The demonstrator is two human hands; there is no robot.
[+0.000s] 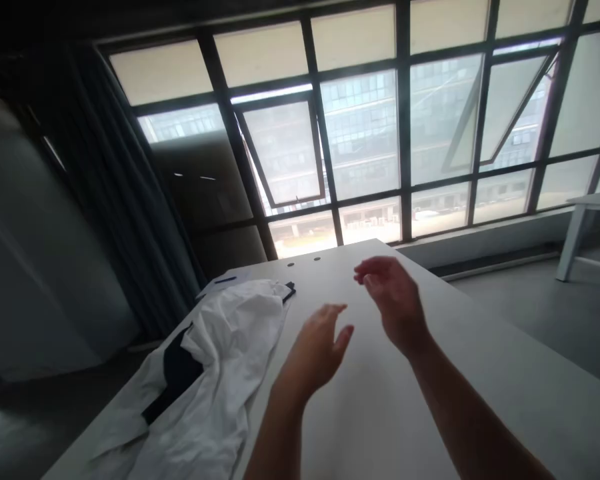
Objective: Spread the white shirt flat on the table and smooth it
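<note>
My left hand [314,347] hovers above the white table [370,427], its thumb and fingers apart and nothing between them. Further right and a little farther off, my right hand [396,300] is also raised over the tabletop, with loosely curved fingers and no object in it. Crumpled white cloth [230,327], which looks like a garment, lies along the left side of the table, nearest to my left hand but apart from it. A dark piece of fabric [177,367] shows among its folds. At the cloth's far end a small black item [290,291] sticks out, its kind unclear.
On the far left of the table are a pen-like dark object [225,280] and something pale and flat beneath it. Two small round dark spots mark the far end. Dark curtains [130,200] hang at left, windows line the back, and another white table [577,233] stands at right.
</note>
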